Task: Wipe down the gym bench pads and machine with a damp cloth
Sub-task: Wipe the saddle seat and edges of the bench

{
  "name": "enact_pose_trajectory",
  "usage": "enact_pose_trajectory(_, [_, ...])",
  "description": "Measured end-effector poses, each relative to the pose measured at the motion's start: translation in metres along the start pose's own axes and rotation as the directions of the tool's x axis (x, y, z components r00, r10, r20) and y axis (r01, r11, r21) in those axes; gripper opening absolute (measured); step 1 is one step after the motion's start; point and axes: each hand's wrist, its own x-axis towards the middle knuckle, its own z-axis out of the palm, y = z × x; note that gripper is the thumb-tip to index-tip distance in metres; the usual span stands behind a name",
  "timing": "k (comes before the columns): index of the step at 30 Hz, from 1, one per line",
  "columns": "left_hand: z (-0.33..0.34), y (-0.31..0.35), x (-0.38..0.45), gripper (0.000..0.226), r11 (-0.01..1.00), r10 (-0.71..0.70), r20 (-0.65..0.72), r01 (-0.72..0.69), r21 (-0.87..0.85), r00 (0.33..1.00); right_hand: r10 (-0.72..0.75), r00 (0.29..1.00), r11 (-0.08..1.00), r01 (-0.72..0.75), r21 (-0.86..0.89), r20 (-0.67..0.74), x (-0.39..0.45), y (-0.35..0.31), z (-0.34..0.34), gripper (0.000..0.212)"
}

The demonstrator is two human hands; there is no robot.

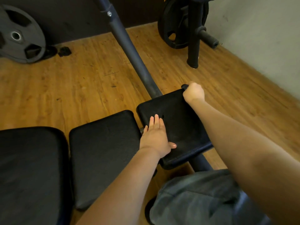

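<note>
Three black bench pads lie in a row: a large pad (32, 168) at the left, a middle pad (103, 151), and a small tilted pad (181, 127) at the right. My left hand (155, 137) rests flat on the small pad's near left part, fingers straight. At the far corner of that pad, my right hand (194, 93) is a fist around a small dark object (185, 86); I cannot tell whether it is a cloth or a handle. A dark blue machine bar (129, 52) runs from under the small pad up to the back.
A grey weight plate (19, 34) leans at the back left on the wooden floor (73, 78). A rack with black plates (178, 26) stands at the back right by a pale wall (259, 38). My grey shorts (194, 197) are at the bottom right.
</note>
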Motion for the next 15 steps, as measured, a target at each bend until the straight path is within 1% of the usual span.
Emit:
enact_pose_trajectory(3, [0.0,-0.001,0.0,0.1,1.0,0.006,-0.001,-0.006,-0.004,1.0,0.022,0.999,0.999,-0.023,0.031,0.025,-0.013,0.014,-0.011,0.026])
enact_pose_trajectory(6, [-0.001,0.0,-0.002,0.099,1.0,0.013,-0.001,-0.013,-0.005,1.0,0.087,0.992,0.996,-0.087,-0.002,0.088,-0.042,0.046,-0.027,0.031])
enact_pose_trajectory(9, [-0.003,0.002,-0.003,0.098,1.0,0.001,0.008,-0.001,-0.001,1.0,0.14,0.979,0.99,-0.137,-0.035,0.151,-0.073,0.074,-0.041,0.031])
enact_pose_trajectory(15, [-0.001,0.004,-0.014,0.091,1.0,-0.017,-0.016,0.017,-0.005,1.0,0.128,0.967,0.986,-0.101,-0.133,0.222,-0.111,0.086,-0.06,0.024])
